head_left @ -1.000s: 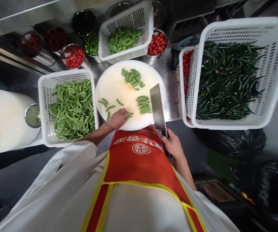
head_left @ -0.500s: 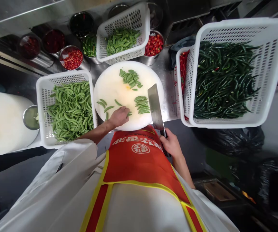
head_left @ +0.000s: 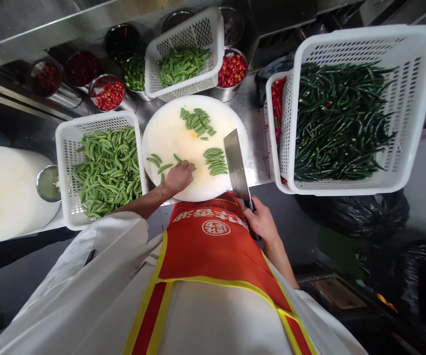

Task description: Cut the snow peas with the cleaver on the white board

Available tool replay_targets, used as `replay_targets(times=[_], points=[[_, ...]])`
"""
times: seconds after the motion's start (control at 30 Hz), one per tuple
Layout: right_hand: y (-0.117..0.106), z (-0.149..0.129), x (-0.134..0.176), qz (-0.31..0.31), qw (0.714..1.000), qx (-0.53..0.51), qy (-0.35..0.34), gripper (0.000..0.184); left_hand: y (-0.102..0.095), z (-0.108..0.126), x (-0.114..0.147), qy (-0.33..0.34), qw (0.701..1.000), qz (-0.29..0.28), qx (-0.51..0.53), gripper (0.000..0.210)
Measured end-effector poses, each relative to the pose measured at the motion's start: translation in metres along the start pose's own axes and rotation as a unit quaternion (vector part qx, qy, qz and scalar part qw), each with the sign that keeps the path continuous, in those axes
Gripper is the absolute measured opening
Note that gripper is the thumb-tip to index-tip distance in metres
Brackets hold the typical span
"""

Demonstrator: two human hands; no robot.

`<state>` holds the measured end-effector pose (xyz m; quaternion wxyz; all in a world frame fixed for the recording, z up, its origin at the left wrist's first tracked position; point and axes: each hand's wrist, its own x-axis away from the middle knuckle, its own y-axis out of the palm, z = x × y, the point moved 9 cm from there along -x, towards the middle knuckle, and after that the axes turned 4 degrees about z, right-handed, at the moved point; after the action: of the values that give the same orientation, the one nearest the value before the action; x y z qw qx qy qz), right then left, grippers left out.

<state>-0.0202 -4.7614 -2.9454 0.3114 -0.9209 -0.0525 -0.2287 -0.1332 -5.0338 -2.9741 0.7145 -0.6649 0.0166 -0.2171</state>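
Observation:
My right hand (head_left: 260, 218) is closed round the black handle of a cleaver (head_left: 236, 160), its wide blade resting over the right side of the round white cutting board (head_left: 168, 116). Fingers bent together, my left hand (head_left: 179, 177) is at the board's near left part; a green pod tip shows by its fingertips. Beside it lie several loose pea pods (head_left: 165, 168). A neat row of pods (head_left: 215, 161) sits just left of the blade. Farther back on the board is a heap of cut pods (head_left: 197, 121).
Left of the board stands a white basket (head_left: 61, 172) of whole pods. Behind are a smaller basket (head_left: 185, 84) of cut pods and metal pots of chopped red peppers (head_left: 108, 93). A large basket (head_left: 349, 188) of dark green chilies stands right. Another white board (head_left: 9, 187) is far left.
My left hand has shifted slightly left and toward the loose pods; the pod tip at its fingers is now less visible. The cleaver stays in my right hand. The view has shifted a little.

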Motion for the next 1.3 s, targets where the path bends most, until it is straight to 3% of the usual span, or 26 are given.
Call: replay_targets(times=[0.13, 0.4, 0.5, 0.6, 0.67, 0.73, 0.9, 1.0, 1.07, 1.13, 1.2, 1.3], points=[[0.001, 0.001, 0.000, -0.005, 1.000, -0.006, 0.005, 0.032, -0.007, 0.003, -0.006, -0.012, 1.000, 0.009, 0.002, 0.033], [-0.001, 0.001, -0.003, -0.006, 1.000, -0.005, -0.011, 0.030, -0.034, 0.089, -0.035, 0.132, 0.987, 0.077, 0.045, 0.029], [-0.002, 0.001, -0.002, -0.007, 1.000, 0.002, -0.016, 0.031, -0.033, 0.104, -0.048, 0.143, 0.986, 0.079, 0.041, 0.027], [-0.002, 0.003, -0.003, -0.016, 1.000, 0.001, -0.006, 0.034, -0.032, 0.106, -0.052, 0.142, 0.985, 0.083, 0.052, 0.025], [-0.002, 0.005, -0.004, -0.021, 1.000, 0.001, 0.004, 0.034, -0.036, 0.095, -0.050, 0.136, 0.983, 0.087, 0.083, 0.026], [-0.002, 0.008, -0.005, -0.022, 1.000, 0.005, 0.008, 0.034, -0.045, 0.066, -0.043, 0.100, 0.983, 0.091, 0.126, 0.027], [-0.003, 0.011, -0.007, -0.022, 1.000, 0.012, 0.002, 0.033, -0.073, -0.064, 0.011, -0.127, 0.969, 0.123, 0.174, 0.019], [-0.003, 0.012, -0.008, -0.023, 1.000, 0.013, 0.005, 0.032, -0.054, -0.113, 0.060, -0.250, 0.958, 0.046, 0.130, 0.017], [-0.003, 0.011, -0.008, -0.021, 1.000, 0.017, 0.007, 0.032, -0.032, -0.116, 0.086, -0.285, 0.953, -0.011, 0.098, 0.019], [-0.004, 0.010, -0.008, -0.017, 1.000, 0.021, 0.007, 0.031, -0.015, -0.102, 0.097, -0.279, 0.957, -0.031, 0.073, 0.020], [-0.004, 0.008, -0.008, -0.015, 1.000, 0.025, 0.007, 0.028, -0.005, -0.083, 0.095, -0.248, 0.967, -0.019, 0.062, 0.021], [-0.005, 0.007, -0.008, -0.012, 0.999, 0.030, 0.007, 0.026, -0.008, -0.068, 0.081, -0.192, 0.980, 0.031, 0.047, 0.021]])
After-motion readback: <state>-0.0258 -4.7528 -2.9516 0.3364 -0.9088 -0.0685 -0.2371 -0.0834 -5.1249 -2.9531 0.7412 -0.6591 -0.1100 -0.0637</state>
